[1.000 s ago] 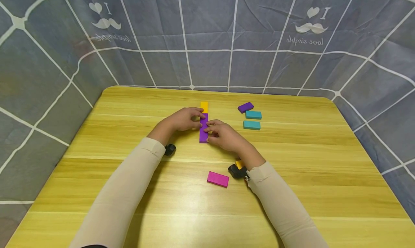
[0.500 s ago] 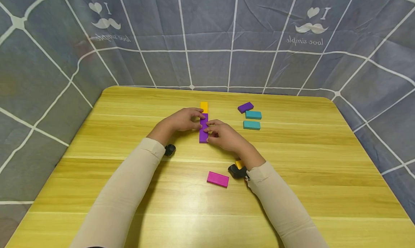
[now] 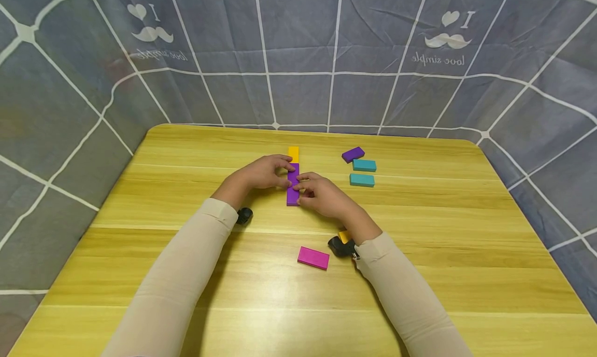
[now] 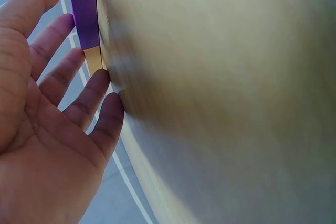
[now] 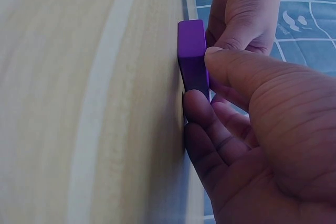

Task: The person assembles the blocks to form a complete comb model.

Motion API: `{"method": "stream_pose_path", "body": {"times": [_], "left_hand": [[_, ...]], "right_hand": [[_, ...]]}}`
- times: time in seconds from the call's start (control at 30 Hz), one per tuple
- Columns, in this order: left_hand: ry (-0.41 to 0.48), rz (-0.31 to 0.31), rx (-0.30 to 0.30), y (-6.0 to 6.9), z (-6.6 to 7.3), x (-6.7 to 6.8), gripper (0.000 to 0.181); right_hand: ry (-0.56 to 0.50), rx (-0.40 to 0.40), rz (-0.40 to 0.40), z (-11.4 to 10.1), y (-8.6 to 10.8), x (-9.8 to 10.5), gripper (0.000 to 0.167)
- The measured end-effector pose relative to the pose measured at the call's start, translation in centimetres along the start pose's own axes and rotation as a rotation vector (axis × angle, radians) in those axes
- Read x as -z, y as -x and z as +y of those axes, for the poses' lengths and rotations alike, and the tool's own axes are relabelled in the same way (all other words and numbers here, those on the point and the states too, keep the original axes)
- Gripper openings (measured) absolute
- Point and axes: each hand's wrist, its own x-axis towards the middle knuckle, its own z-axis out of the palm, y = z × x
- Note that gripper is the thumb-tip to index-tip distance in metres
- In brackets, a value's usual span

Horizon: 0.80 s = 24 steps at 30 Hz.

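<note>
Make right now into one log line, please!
left hand: touching far purple block | right hand: touching near purple block | row: both purple blocks end to end, yellow block beyond | pink block: apart

A row of blocks lay on the table between the left hand and the right hand. Three more blocks lay to the right. Nearer lay one block, with another block to its right.

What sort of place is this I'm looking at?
Probably a tabletop workspace screened off with cloth, though the wider room isn't shown. The signs: a wood-grain table, gray printed cloth hanging behind it and along both sides, and small colored blocks on the tabletop.
</note>
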Motion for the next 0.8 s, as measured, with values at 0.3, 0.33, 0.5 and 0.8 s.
{"method": "stream_pose_path", "body": {"times": [0.3, 0.33, 0.5, 0.8], "left_hand": [[0.015, -0.006, -0.001, 0.05, -0.06, 0.05, 0.045], [0.015, -0.006, 0.000, 0.03, -0.08, 0.05, 0.045], [0.005, -0.008, -0.005, 0.02, -0.04, 0.08, 0.045], [0.002, -0.012, 0.001, 0.13, 0.17, 0.12, 0.045]], "right_hand": [[-0.006, -0.006, 0.000, 0.01, -0.07, -0.03, 0.033], [-0.007, -0.006, -0.001, 0.02, -0.07, -0.03, 0.033], [-0.005, -0.007, -0.002, 0.06, -0.10, -0.03, 0.033], [-0.006, -0.010, -0.001, 0.05, -0.08, -0.04, 0.033]]}}
